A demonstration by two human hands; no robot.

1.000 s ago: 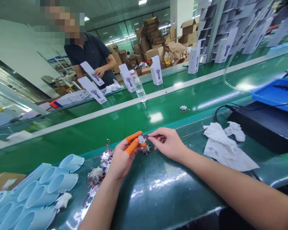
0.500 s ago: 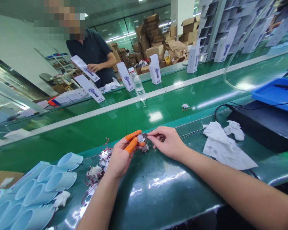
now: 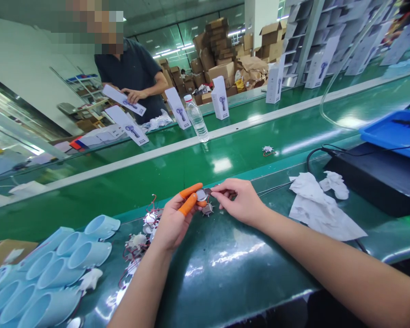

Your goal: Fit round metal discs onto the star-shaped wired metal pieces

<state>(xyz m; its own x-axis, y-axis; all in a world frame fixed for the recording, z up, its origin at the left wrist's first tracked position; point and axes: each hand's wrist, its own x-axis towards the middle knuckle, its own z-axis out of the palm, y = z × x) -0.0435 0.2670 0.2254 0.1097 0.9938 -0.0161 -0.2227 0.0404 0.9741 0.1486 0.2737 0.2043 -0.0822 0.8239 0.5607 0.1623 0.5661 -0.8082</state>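
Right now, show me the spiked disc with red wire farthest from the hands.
The spiked disc lying alone on the green conveyor belt; every other one is on the dark green bench by the left hand or held there.

Two orange finger cots (image 3: 187,205) on the left hand (image 3: 172,223)
One spiked disc (image 3: 207,209) beside the right hand (image 3: 241,202), one water bottle (image 3: 197,119) beyond it, one blue tray (image 3: 392,130) far right.
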